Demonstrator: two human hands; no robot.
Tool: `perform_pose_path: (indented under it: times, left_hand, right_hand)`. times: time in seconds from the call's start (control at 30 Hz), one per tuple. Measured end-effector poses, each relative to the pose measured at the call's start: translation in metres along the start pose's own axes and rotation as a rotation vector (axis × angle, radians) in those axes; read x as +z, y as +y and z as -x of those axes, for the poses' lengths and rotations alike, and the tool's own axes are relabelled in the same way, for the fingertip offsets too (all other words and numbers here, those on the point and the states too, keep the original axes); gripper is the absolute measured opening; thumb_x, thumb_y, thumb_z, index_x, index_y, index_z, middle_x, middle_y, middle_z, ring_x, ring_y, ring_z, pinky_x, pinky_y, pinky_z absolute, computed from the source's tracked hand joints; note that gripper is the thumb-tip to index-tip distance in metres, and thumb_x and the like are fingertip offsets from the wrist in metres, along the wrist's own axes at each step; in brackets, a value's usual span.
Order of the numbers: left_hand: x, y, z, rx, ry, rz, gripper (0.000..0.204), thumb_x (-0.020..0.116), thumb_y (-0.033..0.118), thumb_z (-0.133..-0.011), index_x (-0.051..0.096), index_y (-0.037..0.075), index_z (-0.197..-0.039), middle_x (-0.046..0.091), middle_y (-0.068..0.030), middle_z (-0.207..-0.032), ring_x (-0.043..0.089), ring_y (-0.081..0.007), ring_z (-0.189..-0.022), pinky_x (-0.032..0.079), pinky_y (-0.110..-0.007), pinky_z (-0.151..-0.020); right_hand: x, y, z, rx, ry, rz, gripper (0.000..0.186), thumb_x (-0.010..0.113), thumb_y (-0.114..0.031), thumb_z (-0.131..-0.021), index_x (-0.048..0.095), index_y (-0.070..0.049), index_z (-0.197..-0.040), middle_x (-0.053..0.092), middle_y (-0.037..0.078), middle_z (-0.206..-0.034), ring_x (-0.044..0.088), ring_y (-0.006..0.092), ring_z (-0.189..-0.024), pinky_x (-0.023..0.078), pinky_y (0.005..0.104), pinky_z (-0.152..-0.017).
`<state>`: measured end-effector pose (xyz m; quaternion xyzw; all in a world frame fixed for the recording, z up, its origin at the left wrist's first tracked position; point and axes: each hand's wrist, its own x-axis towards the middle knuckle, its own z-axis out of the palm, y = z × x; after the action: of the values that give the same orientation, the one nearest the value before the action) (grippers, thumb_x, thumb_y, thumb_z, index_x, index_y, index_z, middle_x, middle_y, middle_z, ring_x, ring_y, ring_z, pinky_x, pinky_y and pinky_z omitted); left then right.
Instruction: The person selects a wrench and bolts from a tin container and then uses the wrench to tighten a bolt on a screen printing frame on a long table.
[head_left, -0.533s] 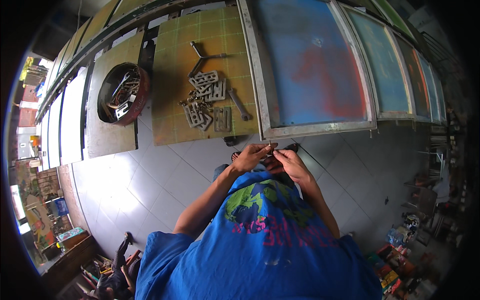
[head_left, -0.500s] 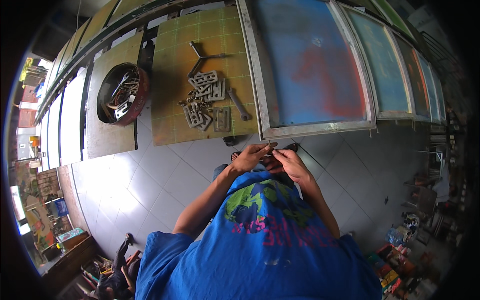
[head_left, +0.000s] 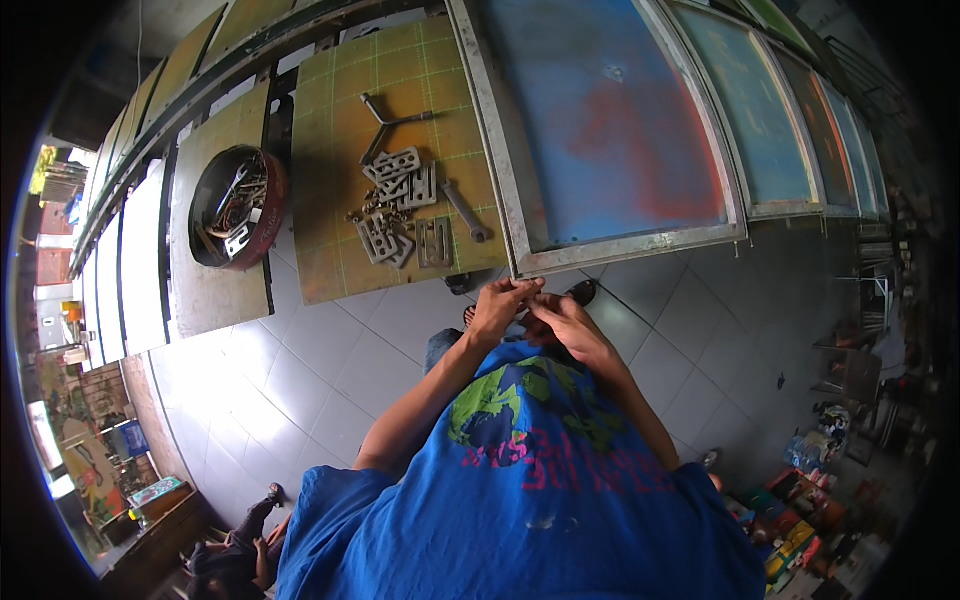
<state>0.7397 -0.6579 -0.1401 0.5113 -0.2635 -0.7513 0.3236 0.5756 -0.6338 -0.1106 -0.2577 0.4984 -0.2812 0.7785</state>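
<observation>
My left hand (head_left: 500,308) and my right hand (head_left: 566,325) are closed, fingertips together just below the near left corner of the metal-framed screen (head_left: 632,242); the small part they grip is hidden by fingers. Left of the screen, a yellow board (head_left: 330,120) bears several slotted metal plates (head_left: 396,172) with small fasteners, a three-armed socket wrench (head_left: 384,128) and an open-ended wrench (head_left: 464,212). A round red-rimmed tin (head_left: 270,200) full of tools and hardware sits on a grey board (head_left: 205,130) farther left.
More framed screens (head_left: 760,130) continue along the rack to the right. Below is grey tiled floor (head_left: 335,365). A person (head_left: 235,560) in dark clothing is at the lower left. Assorted containers and clutter (head_left: 800,500) lie at the lower right.
My hands have risen slightly and shifted left in the view, closer to the screen's corner. The boards and tin also appear shifted as the camera moved.
</observation>
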Motion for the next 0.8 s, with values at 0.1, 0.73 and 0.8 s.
perform_pose_path:
  times: [0.1,0.73,0.8]
  left_hand:
    - [-0.01,-0.001,-0.002,-0.055,-0.131,0.114,0.034,0.07,0.031,-0.094,0.068,0.0,-0.108,0.069,-0.0063,-0.091,0.065,-0.0134,-0.078,0.05,-0.027,-0.069]
    - [-0.012,0.016,0.011,-0.013,-0.249,0.024,0.055,0.069,0.048,-0.093,0.064,-0.004,-0.113,0.067,-0.0052,-0.083,0.061,-0.0064,-0.067,0.038,-0.02,-0.04]
    - [-0.006,0.026,0.016,-0.021,-0.214,-0.041,0.053,0.068,0.046,-0.093,0.065,-0.004,-0.112,0.067,-0.0056,-0.081,0.06,-0.0065,-0.063,0.037,-0.021,-0.038]
  right_hand:
    - [-0.003,-0.002,0.001,0.02,-0.056,-0.022,0.027,0.057,-0.022,-0.103,0.064,0.001,-0.116,0.071,0.009,-0.098,0.068,0.0142,-0.075,0.058,0.0279,-0.068]
    - [-0.018,-0.001,-0.01,0.077,-0.029,0.096,0.033,0.068,-0.027,-0.096,0.066,0.002,-0.113,0.07,0.008,-0.094,0.068,0.014,-0.076,0.058,0.0285,-0.071]
    - [-0.021,0.004,-0.017,0.052,0.028,0.232,0.033,0.07,-0.027,-0.095,0.066,0.002,-0.112,0.07,0.008,-0.09,0.067,0.0131,-0.075,0.056,0.0277,-0.07]
